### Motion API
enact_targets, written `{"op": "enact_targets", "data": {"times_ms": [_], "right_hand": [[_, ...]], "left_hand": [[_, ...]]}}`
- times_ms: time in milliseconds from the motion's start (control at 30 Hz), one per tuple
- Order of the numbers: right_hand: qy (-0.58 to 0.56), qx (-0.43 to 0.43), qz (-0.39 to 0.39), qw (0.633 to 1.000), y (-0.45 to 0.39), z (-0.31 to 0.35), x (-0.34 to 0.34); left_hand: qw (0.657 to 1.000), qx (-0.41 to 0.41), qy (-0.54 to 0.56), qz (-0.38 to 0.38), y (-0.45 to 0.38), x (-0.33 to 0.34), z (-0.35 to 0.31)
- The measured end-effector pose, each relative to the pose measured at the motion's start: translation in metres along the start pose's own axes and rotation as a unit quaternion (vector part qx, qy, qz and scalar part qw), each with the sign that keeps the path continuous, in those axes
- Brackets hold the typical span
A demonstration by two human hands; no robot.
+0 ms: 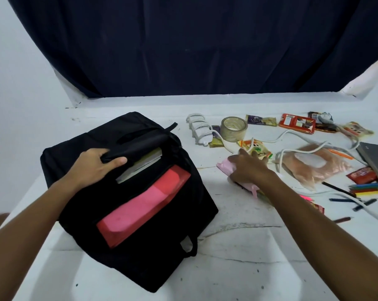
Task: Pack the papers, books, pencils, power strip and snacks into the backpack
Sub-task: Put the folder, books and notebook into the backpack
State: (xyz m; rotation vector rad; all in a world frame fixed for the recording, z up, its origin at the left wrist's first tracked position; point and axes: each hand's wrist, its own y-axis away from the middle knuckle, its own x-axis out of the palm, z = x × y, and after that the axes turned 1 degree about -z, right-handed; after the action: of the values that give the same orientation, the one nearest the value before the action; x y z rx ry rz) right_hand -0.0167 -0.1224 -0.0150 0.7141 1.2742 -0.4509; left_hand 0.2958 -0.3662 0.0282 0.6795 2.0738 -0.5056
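The black backpack [127, 253] lies flat on the white table, its top unzipped. My left hand [94, 165] grips the edge of the opening and holds it apart. Inside show a book [140, 165] and red and pink paper folders [144, 205]. My right hand [248, 168] lies over a pink packet [226, 167] to the right of the bag, fingers reaching onto a yellow snack packet [257, 148]. The white power strip [200, 130] sits behind, its cable [292, 135] snaking to the right. Coloured pencils [366, 190] lie at the right edge.
A roll of tape [233, 128] stands by the power strip. Several snack packets [296, 122] line the back right. A clear plastic bag [318, 165] and a grey laptop [377, 161] lie at the right. A dark curtain [194, 44] hangs behind the table.
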Motion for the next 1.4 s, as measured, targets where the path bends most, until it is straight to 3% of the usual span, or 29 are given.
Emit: {"op": "enact_targets", "data": {"times_ms": [67,133,200,300,400,467,500,567,633,700,800,900,1000,1167,1400], "right_hand": [[-0.062,-0.008,-0.083,0.995,0.001,0.023,-0.009],[-0.214,-0.064,-0.144,0.964,-0.001,0.05,-0.018],[-0.397,-0.101,-0.141,0.901,-0.007,0.078,-0.024],[-0.562,-0.05,-0.091,0.82,-0.026,0.108,-0.034],[-0.568,-0.005,0.05,0.821,-0.045,0.118,-0.036],[-0.51,-0.019,0.159,0.845,-0.052,0.123,-0.031],[-0.474,-0.032,0.185,0.86,-0.053,0.126,-0.029],[-0.429,-0.061,0.177,0.884,-0.057,0.13,-0.023],[-0.443,-0.082,0.161,0.878,-0.061,0.131,-0.018],[-0.498,-0.089,0.194,0.841,-0.064,0.127,-0.015],[-0.559,-0.121,0.249,0.782,-0.066,0.124,-0.011],[-0.579,-0.076,0.139,0.8,-0.07,0.136,0.0],[-0.575,-0.029,0.054,0.816,-0.075,0.142,0.013],[-0.568,-0.027,-0.034,0.822,-0.068,0.131,0.017],[-0.522,0.023,-0.167,0.836,-0.028,0.065,0.011]], "left_hand": [[1.0,0.0,-0.02,0.002,0.006,-0.004,-0.003],[0.998,0.007,-0.057,0.012,0.013,-0.009,-0.005],[0.997,0.014,-0.059,0.049,0.023,-0.017,-0.009],[0.996,0.027,0.011,0.08,0.046,-0.032,-0.018],[0.995,0.009,0.059,-0.084,0.068,-0.039,-0.016],[0.978,-0.06,0.025,-0.2,0.079,-0.036,-0.001],[0.968,-0.116,0.006,-0.221,0.083,-0.031,0.01],[0.951,-0.257,0.049,-0.167,0.096,-0.018,0.031],[0.92,-0.329,0.175,-0.119,0.106,-0.002,0.04],[0.892,-0.341,0.258,-0.145,0.107,0.01,0.037],[0.824,-0.384,0.357,-0.216,0.096,0.018,0.03],[0.772,-0.422,0.438,-0.182,0.084,0.018,0.036],[0.759,-0.429,0.469,-0.139,0.078,0.017,0.045],[0.767,-0.39,0.488,-0.145,0.065,0.015,0.038],[0.799,-0.343,0.491,-0.051,0.043,0.039,0.005]]}}
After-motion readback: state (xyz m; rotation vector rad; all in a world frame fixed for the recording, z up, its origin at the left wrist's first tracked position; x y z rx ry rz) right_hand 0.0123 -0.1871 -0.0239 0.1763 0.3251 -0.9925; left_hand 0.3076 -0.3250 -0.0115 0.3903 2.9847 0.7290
